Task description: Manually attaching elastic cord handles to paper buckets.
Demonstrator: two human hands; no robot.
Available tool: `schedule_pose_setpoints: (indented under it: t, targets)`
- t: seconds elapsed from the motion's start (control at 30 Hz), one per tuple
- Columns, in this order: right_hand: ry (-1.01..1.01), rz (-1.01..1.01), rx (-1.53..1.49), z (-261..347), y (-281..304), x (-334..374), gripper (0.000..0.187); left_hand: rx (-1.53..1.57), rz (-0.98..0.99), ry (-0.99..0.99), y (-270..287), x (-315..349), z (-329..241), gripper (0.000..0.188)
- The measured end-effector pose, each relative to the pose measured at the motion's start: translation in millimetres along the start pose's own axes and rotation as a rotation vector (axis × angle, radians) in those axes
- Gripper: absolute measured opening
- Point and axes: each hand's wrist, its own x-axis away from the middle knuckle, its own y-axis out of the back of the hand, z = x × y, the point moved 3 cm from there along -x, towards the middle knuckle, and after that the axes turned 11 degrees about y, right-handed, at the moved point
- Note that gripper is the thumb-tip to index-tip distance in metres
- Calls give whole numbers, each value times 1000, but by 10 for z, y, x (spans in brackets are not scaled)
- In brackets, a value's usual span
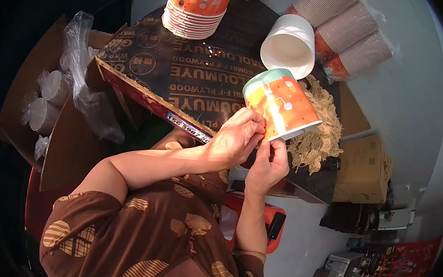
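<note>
Both hands meet at the centre of the view, right over the near edge of the dark table (205, 75). The left hand (234, 139) has its fingers pinched together on the rim of a colourful paper cup (281, 104), which lies tilted on its side, open mouth toward five o'clock. The right hand (267, 165) comes up from six o'clock, thumb and fingers closed on that same rim, touching the left hand. Just beyond the cup at twelve o'clock lies a white cup (290, 45) on its side, mouth facing the camera. At three o'clock from the cup, a heap of pale string (318, 130) spills over the table edge. At eleven o'clock stands a stack of orange cups (198, 6); at one o'clock, sleeves of ribbed cups (347, 31) in clear wrap. Far off at nine o'clock, a cardboard box (33, 87) holds white cups in plastic.
</note>
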Motion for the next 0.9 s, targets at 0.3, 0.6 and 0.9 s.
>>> schedule_pose_setpoints:
  t: [0.3,0.6,0.9]
  targets:
    - [12,-18,-9,1,-54,36,7,-181,23,-172,53,-14,-5,30]
    - [-49,44,-49,-43,-36,18,7,-189,162,22,431,-340,302,17]
    - [56,109,-56,-15,74,60,9,-693,185,476,1162,-1296,1273,21]
